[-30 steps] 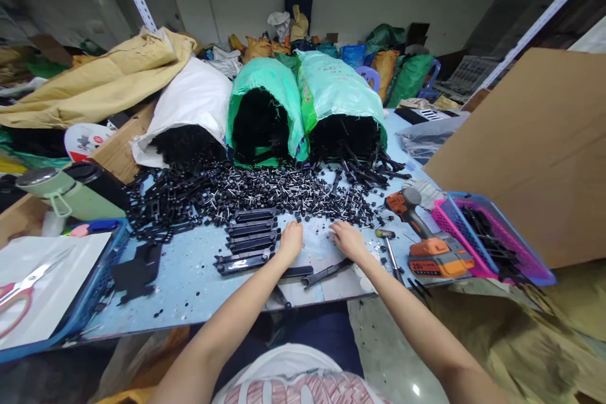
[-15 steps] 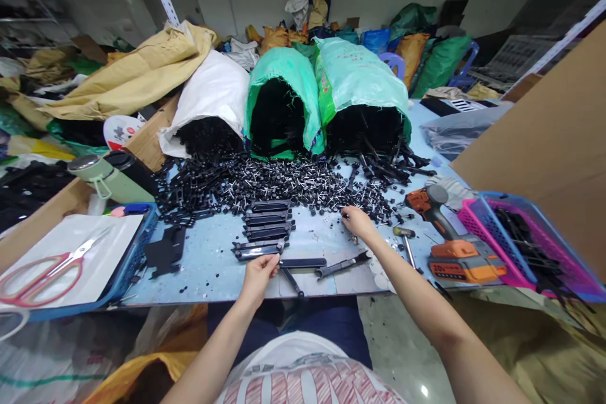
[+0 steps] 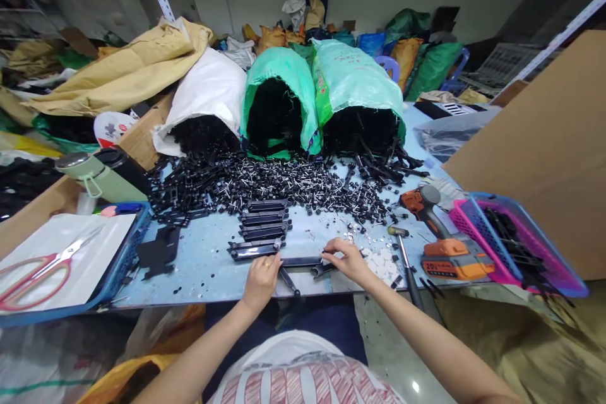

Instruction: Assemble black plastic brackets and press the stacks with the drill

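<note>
A long black bar (image 3: 301, 261) lies level near the table's front edge, between my two hands. My left hand (image 3: 263, 276) pinches its left end. At the bar's right end my right hand (image 3: 344, 259) has its fingertips pressed together; what they hold is too small to name. A shorter black piece (image 3: 288, 280) slants down beside my left hand. Partly under my right hand is another black bar (image 3: 320, 270). Several black assemblies (image 3: 263, 230) are stacked in a column above my left hand.
Small black parts and silver pins (image 3: 293, 180) are heaped before three open sacks (image 3: 279, 63). To the right lie a hammer (image 3: 406, 259), a cordless drill (image 3: 445, 246) and a pink basket (image 3: 461, 218); to the left, scissors (image 3: 61, 259) on a blue tray (image 3: 137, 237).
My right hand has come from the edge of the parts heap, down and left, to the bar's right end. My left hand stays at the left end. The view has shifted slightly.
</note>
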Action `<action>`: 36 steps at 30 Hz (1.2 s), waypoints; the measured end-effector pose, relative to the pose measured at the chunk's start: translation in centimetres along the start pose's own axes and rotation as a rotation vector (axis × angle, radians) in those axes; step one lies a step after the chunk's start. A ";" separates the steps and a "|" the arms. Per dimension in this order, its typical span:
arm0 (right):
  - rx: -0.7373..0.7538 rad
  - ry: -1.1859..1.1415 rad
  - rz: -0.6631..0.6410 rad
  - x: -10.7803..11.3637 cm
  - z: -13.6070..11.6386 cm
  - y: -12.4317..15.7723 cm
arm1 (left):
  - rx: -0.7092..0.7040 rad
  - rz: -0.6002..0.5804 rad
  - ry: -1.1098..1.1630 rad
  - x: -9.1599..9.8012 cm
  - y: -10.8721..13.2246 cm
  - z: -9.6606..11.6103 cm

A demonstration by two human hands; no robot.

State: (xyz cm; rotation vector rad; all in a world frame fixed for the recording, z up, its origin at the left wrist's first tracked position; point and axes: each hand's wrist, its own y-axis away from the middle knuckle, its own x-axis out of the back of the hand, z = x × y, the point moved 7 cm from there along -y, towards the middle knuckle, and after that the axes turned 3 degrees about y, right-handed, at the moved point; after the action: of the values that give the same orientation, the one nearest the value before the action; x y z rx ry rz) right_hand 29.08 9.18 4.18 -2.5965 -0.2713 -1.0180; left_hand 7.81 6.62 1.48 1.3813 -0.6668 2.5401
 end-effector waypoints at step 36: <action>0.546 0.492 -0.323 -3.1 2.1 2.9 | -0.137 -0.284 -0.125 -5.2 -2.2 6.4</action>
State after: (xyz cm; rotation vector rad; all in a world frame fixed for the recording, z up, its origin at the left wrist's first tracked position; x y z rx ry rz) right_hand 29.02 7.16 -0.07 -1.7877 -0.7355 -1.4134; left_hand 16.31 5.95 0.86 1.4783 -0.6034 2.1640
